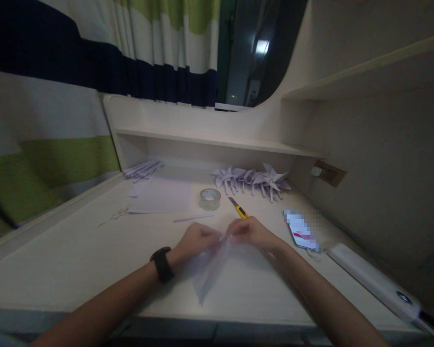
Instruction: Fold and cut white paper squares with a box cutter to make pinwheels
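My left hand (200, 238), with a dark watch (162, 264) on its wrist, pinches a sheet of white paper (206, 274) near its top. From the other side my right hand (248, 231) grips the same paper, fingertips close to the left ones. The sheet is smeared by motion and hangs toward the front in a point. Just behind the right hand lies a yellow utility knife (241, 211) with its blade out. A thin white paper stick (193, 218) rests beyond the left hand. The roll of clear tape (209, 199) sits behind both hands.
Several paper pinwheels (253, 180) are bunched at the back right. White sheets (162, 193) and a pile of paper sticks (143, 169) lie at the back left. A phone (301, 231) and a long white device (374, 279) are on the right, below a wall socket (331, 173).
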`<state>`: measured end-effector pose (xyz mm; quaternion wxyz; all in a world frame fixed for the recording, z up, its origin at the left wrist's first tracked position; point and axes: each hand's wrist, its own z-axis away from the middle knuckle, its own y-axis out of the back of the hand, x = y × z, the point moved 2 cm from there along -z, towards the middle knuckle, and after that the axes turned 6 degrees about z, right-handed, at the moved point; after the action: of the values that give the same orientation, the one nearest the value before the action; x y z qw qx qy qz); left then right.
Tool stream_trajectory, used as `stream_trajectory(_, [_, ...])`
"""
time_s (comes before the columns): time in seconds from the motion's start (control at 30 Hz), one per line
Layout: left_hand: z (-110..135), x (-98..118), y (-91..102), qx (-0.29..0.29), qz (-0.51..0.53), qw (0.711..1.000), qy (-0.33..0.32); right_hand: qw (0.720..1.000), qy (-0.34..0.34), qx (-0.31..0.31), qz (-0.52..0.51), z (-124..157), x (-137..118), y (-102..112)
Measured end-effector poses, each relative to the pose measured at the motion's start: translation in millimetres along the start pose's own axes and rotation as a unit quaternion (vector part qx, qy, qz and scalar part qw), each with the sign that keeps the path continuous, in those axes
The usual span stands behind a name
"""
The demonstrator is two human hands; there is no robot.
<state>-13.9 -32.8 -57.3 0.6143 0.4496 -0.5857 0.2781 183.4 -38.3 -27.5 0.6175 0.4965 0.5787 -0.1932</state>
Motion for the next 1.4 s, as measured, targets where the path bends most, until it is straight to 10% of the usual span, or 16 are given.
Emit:
stream_trajectory(0.73, [-4.8,-0.2,-0.7,0.064,0.018,0.998,0.000,0.989,-0.002,0.117,0.093,-1.3,5.4,-14.0])
stream_trajectory(1.4, [-6.8,-7.1,2.1,0.089,0.011,0.996,-0.014,0.901,0.192,0.175,0.348,7.4,-12.3,-17.6])
